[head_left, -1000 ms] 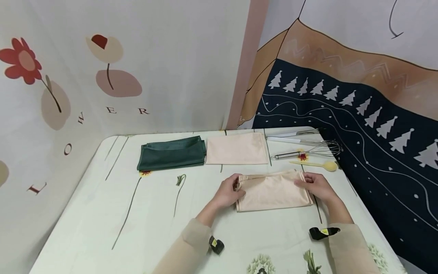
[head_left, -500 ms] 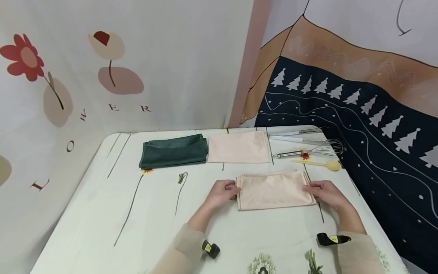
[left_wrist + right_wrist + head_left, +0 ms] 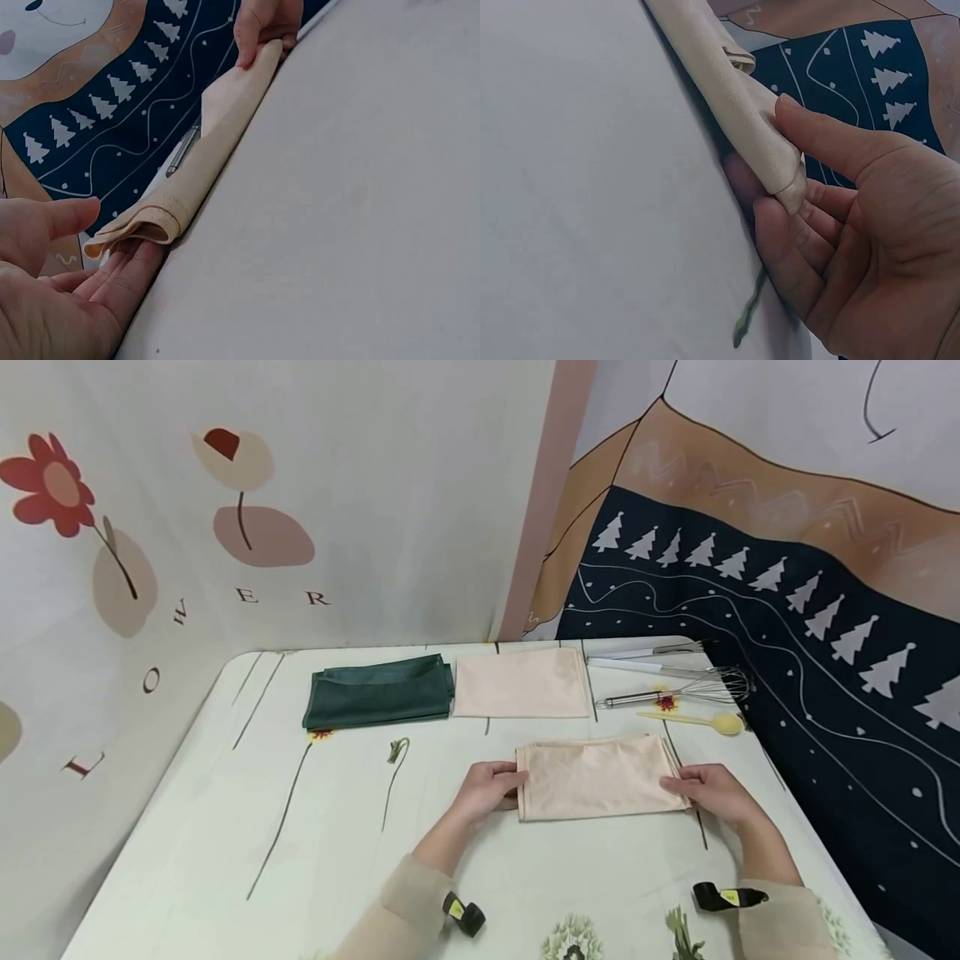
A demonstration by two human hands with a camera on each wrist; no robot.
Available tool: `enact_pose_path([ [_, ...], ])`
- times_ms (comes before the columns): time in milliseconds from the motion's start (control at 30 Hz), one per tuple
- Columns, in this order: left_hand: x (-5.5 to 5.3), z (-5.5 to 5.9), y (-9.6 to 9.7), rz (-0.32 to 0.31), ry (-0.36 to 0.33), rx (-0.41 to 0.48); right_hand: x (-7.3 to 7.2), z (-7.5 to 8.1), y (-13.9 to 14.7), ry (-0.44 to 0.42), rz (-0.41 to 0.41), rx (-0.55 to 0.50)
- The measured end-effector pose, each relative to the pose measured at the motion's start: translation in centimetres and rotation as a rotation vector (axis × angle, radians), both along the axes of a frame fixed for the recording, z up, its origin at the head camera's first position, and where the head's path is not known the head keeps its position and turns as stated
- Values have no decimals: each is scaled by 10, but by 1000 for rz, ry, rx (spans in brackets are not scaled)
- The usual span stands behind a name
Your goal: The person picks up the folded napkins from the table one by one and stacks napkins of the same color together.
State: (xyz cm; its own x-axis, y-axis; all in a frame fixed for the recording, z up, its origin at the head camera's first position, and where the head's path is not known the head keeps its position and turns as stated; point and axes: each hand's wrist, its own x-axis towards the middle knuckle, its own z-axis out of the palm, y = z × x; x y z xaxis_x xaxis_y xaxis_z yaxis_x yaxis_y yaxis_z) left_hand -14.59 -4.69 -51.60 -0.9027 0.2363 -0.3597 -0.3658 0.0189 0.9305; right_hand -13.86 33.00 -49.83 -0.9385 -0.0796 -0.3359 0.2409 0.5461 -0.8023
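A folded pale peach cloth (image 3: 600, 781) lies on the table in front of me, its layered, rolled edge seen end-on in the left wrist view. At its left end, my left hand (image 3: 486, 789) has straight fingers slipped under the lower layers, while the thumb (image 3: 73, 216) stands raised off the fabric. My right hand (image 3: 716, 792) pinches the opposite end, thumb (image 3: 821, 135) on top and fingers beneath. Behind this cloth are a folded dark green cloth (image 3: 378, 693) and a second folded peach cloth (image 3: 522, 685), side by side.
Kitchen tools lie at the back right: a metal whisk (image 3: 675, 695), white-handled utensils (image 3: 637, 667) and a yellow spoon (image 3: 697, 722). A patterned white cover (image 3: 337, 860) spreads over the table. Printed curtains hang behind and along the right side.
Both hands have slid outward and slightly nearer me, toward the cloth's two ends. The left thumb has come back from the top to the edge. The cloth itself stays nearly in place.
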Motion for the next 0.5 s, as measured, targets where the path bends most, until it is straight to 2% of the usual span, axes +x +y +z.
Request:
enact_pose_path([
  [67,1,0,1,-6,5,-10,2,0,0,-4,6,-7],
  [167,2,1,4,-19,56,-54,3,0,-1,12,11,-21],
  [367,8,0,10,-23,160,-221,7,-5,-7,18,5,-32],
  [500,12,-1,12,-34,192,-237,11,-8,-8,20,3,-55],
])
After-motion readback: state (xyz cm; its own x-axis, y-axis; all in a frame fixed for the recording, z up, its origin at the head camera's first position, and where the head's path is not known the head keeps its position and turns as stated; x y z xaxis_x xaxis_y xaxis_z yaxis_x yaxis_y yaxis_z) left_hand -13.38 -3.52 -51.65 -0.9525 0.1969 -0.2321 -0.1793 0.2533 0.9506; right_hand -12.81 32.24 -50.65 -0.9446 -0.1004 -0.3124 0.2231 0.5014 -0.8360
